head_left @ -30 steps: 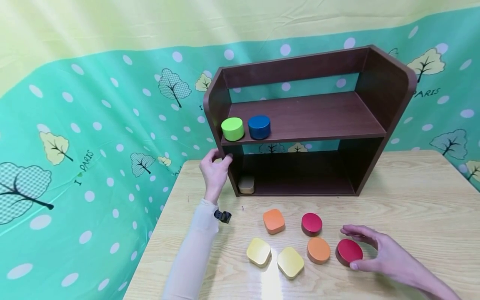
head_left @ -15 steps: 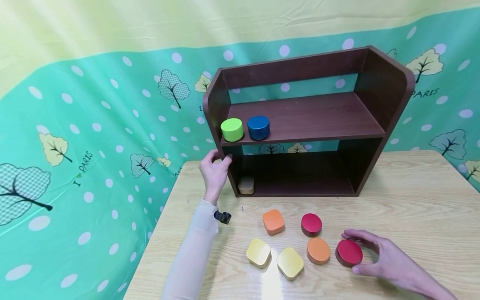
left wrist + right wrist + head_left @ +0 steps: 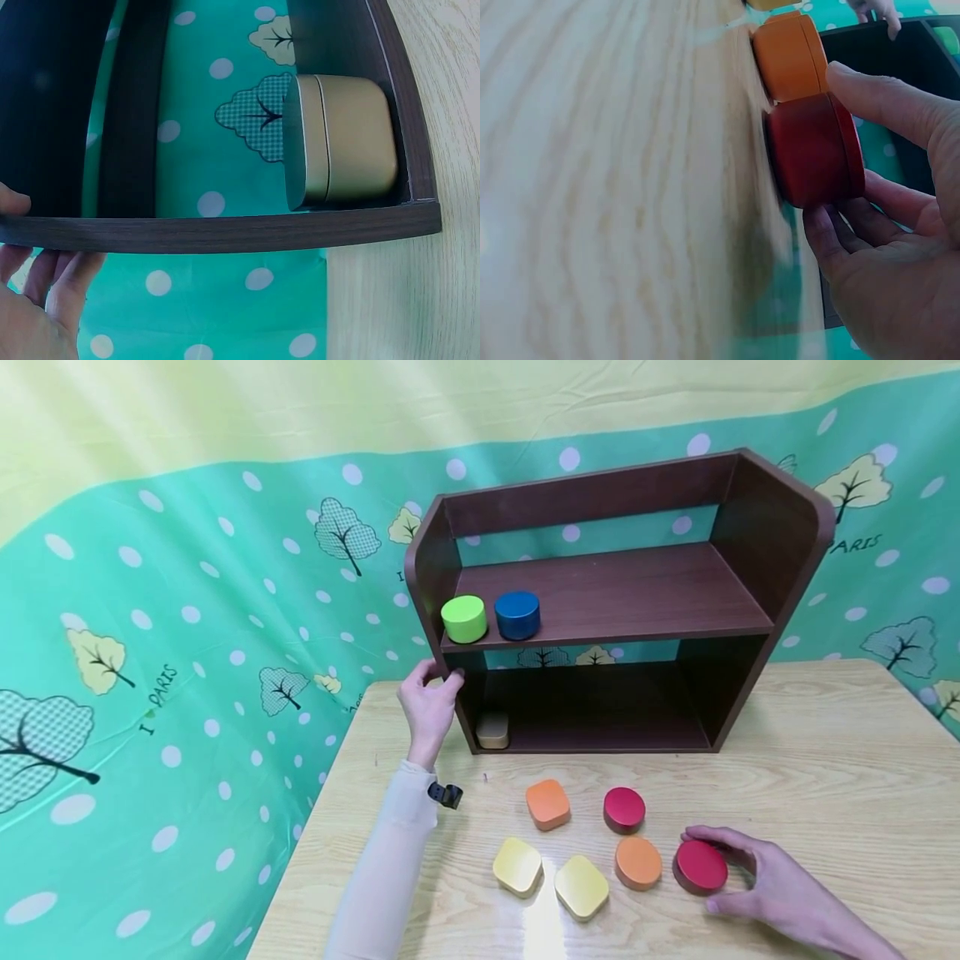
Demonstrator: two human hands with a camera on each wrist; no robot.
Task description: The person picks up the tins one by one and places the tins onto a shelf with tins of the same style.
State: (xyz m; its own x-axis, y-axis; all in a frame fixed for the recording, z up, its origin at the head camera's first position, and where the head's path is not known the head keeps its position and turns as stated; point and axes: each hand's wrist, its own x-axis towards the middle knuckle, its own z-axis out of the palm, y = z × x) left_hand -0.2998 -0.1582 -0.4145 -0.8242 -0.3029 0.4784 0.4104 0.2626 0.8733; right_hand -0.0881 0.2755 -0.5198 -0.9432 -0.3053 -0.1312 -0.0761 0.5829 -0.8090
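Note:
My left hand point(image 3: 429, 702) grips the left side panel of a dark brown two-tier shelf point(image 3: 600, 597). In the left wrist view its thumb lies on the inner side and the fingers on the outer. My right hand point(image 3: 780, 885) curls around a round red tin point(image 3: 700, 867) on the table at right. The right wrist view shows thumb and fingertips at opposite sides of this red tin point(image 3: 810, 154). Just left of it lie a round orange tin point(image 3: 638, 862) and, farther back, a second round red tin point(image 3: 624, 810).
A green tin point(image 3: 464, 619) and a blue tin point(image 3: 517, 615) stand on the upper tier. A gold rounded-square tin point(image 3: 356, 139) occupies the lower left corner. On the table point(image 3: 840, 760) lie an orange square tin point(image 3: 548, 803) and two yellow ones, left point(image 3: 517, 866) and right point(image 3: 582, 887).
My right hand has shifted slightly toward the front edge, its thumb and fingers still around the round red tin. The left hand and the other tins have stayed put.

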